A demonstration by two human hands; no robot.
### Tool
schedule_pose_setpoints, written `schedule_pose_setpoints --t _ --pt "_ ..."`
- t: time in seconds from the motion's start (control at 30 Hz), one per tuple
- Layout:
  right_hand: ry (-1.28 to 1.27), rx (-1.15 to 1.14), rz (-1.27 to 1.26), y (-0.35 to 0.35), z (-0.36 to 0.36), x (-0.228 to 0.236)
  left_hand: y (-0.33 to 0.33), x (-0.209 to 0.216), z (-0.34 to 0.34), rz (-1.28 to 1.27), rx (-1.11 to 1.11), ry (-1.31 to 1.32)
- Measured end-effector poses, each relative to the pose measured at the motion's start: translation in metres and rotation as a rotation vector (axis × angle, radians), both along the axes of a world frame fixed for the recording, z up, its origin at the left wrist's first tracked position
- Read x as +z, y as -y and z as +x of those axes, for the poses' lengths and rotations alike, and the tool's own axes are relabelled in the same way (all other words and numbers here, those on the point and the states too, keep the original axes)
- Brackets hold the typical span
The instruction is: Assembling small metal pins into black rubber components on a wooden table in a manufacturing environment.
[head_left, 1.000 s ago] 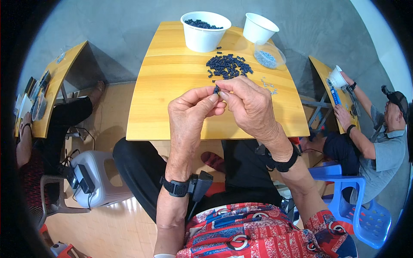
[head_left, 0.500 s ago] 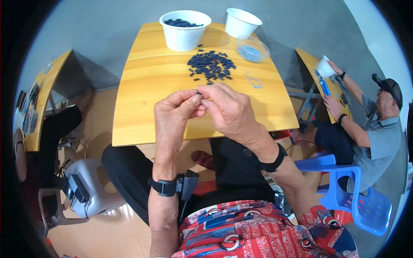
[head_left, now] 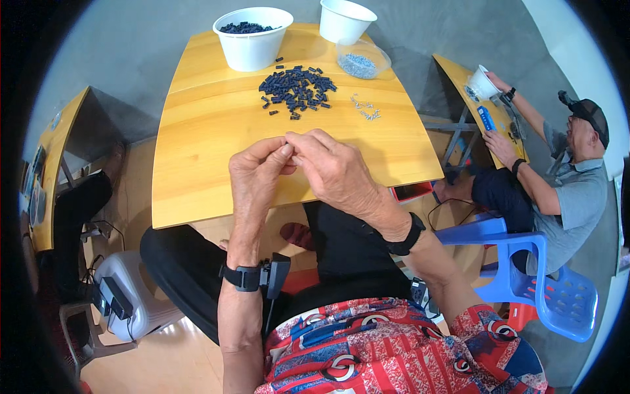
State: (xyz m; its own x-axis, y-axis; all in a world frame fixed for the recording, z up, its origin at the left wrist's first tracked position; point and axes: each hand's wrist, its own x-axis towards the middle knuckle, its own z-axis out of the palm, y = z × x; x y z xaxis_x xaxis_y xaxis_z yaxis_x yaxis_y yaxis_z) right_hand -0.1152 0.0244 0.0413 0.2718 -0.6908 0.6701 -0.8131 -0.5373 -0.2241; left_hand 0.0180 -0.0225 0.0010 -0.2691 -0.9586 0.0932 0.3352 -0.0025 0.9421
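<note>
My left hand [head_left: 254,172] and my right hand [head_left: 336,168] meet fingertip to fingertip above the near half of the table. Both are closed in a pinch. A small black piece is between the left fingertips, now almost wholly covered by the fingers. What the right fingertips pinch is hidden. Just beyond my hands lies a loose pile of short black tube-like pieces [head_left: 298,88]. To its right, several tiny silvery screw-like parts [head_left: 369,113] are scattered on the wood.
The yellow wooden table [head_left: 197,164] carries a white tub [head_left: 252,49] of black pieces, another white tub [head_left: 344,25] and a clear shallow dish [head_left: 361,64] of small silvery parts. At right, a co-worker [head_left: 571,180] handles a white cup [head_left: 482,84] near a blue chair [head_left: 545,289].
The view has shifted, so the table and tubs sit further left and higher. My fingertips stay together, and the black piece that showed between them is now mostly covered.
</note>
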Motion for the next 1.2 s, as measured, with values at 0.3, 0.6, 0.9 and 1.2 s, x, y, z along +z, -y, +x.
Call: schedule_pose_setpoints --t 0.3,0.6,0.9,1.2 --pt "0.047 0.002 0.080 -0.008 -0.011 -0.006 -0.003 -0.005 -0.009 -0.028 -0.025 0.055" --pt "0.303 -0.009 0.261 -0.015 -0.012 0.004 -0.006 -0.001 -0.007 -0.025 -0.079 0.030" --pt "0.429 -0.035 0.350 -0.014 -0.020 0.006 -0.006 -0.007 -0.012 -0.071 -0.075 0.082" --pt "0.458 -0.047 0.334 -0.014 -0.022 0.008 -0.011 0.003 -0.011 -0.004 -0.122 0.064"
